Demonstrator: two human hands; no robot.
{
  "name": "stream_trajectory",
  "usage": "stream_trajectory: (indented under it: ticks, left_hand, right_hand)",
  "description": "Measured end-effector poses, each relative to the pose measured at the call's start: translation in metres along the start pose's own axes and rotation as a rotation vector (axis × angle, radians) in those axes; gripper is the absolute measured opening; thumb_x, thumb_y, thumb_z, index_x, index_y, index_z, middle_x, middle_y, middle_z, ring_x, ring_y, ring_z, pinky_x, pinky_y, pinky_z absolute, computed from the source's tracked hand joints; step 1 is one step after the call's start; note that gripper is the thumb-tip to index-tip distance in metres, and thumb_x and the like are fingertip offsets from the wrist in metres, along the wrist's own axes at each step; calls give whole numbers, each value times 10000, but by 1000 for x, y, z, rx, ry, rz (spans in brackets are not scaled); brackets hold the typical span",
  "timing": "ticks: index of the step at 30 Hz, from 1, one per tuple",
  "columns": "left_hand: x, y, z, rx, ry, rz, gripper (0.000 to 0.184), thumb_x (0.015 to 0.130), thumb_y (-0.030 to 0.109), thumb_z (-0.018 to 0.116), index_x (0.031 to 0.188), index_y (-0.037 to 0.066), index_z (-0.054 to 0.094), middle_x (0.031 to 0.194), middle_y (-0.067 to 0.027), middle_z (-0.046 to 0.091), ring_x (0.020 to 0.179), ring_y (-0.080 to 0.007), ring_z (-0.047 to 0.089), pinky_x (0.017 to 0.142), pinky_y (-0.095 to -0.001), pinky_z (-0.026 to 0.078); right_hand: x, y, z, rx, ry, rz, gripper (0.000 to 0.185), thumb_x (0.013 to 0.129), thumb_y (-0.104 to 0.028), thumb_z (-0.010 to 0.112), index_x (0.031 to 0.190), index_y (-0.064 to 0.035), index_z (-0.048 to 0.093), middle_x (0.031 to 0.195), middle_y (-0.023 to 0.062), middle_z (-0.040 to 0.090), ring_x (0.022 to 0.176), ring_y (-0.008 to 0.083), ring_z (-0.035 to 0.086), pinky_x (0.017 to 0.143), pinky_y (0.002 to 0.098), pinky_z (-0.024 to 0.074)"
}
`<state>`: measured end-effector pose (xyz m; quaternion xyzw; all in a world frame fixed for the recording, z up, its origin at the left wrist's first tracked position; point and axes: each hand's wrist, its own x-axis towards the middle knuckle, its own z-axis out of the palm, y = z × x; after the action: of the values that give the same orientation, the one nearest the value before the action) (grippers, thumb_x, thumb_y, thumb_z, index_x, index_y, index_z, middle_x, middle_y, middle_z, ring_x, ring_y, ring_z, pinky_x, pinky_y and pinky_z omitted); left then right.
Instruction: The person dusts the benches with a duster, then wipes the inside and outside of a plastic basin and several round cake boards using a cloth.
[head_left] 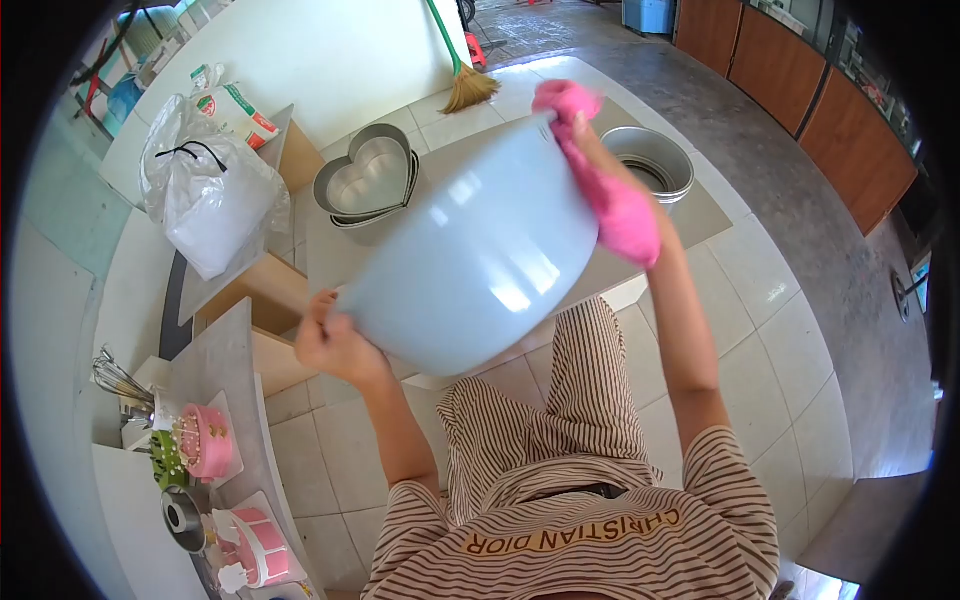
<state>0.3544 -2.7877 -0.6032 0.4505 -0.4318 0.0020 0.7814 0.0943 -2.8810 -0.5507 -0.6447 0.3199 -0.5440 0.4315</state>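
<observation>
A large light blue plastic basin (480, 250) is held up and tilted in front of me, its outer side facing the camera and slightly blurred. Fingers of my left hand (343, 343) are closed on its rim at the lower left. At the upper right my right hand (592, 150) grips the opposite rim, with a pink cloth (622, 215) bunched in it and hanging along the basin's side. The inside of the basin is hidden. Behind the basin are heart-shaped metal cake pans (370, 180) on the left and round metal pans (650, 155) on the right, on a low table (705, 215).
A white plastic bag (215, 200) and a printed packet (238, 115) rest on a counter at the left. Pink cakes (208, 440), whisks (122, 378) and a ring pan (183, 515) stand nearer me on that side. A broom (468, 88) leans against the wall.
</observation>
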Motion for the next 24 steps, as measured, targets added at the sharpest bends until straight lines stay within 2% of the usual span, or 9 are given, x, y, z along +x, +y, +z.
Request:
stream_trajectory:
  ticks: [2,3,9,12,15,20,22,23,24]
  left_hand:
    - [9,-4,5,-140,67,-211,418,738,425,532,681,14,484,688,-48,510,654,-167,481,613,-307,412]
    - [15,-5,11,-286,127,-415,456,789,454,460,782,0,501,782,-60,529,721,-167,496,661,-316,423]
    - [7,7,32,-646,-99,-793,559,833,456,361,1159,3,353,1144,-89,425,998,-188,448,831,-307,391]
    - [-15,-73,30,-610,-284,-701,593,834,477,331,1202,13,312,1194,-94,383,1043,-195,422,869,-308,369]
    - [-19,-21,57,-795,-154,-880,601,837,471,331,1220,10,280,1225,-82,345,1079,-200,386,885,-310,347]
    - [-32,17,80,-609,-101,-725,575,850,420,349,1219,-11,259,1232,-93,332,1086,-192,370,892,-306,324]
    - [-38,-20,71,-151,-403,-60,540,867,370,332,1248,7,210,1252,-117,304,1128,-192,335,931,-314,286]
    - [-40,-4,78,-404,-232,-258,343,854,273,413,1015,-26,460,936,-77,519,832,-150,485,720,-274,392]
    - [-37,8,74,-402,-225,-265,343,854,273,413,1015,-26,460,936,-77,519,832,-150,485,720,-274,392]
  right_hand:
    - [6,-3,-11,-200,-206,-419,520,805,-217,451,1239,-21,239,1229,118,266,1124,227,276,947,292,231]
    - [-7,-7,-3,160,-148,-323,563,858,-426,305,1249,-25,246,1278,104,284,1166,192,271,962,264,186]
    - [2,60,-5,65,141,-355,468,845,-344,352,1175,-15,317,1213,113,345,1103,221,328,931,301,227]
    - [-27,95,23,6,326,-357,412,837,-295,380,1131,-8,360,1173,119,382,1065,239,363,913,323,252]
    - [-39,128,69,-65,517,-346,356,829,-246,409,1087,-2,402,1134,125,419,1026,257,397,894,345,277]
    - [-52,48,111,-881,346,-880,251,715,-152,502,913,-1,534,1043,164,480,1031,365,397,890,469,281]
    - [-42,1,107,-927,234,-882,288,761,-183,452,979,-7,518,1085,171,462,1084,380,347,927,473,217]
    - [-34,-11,105,-972,117,-883,328,806,-215,402,1045,-14,502,1127,178,443,1137,395,297,964,476,153]
    - [-20,-5,106,-810,167,-799,337,819,-239,380,1025,-11,520,1113,176,456,1126,368,324,964,438,178]
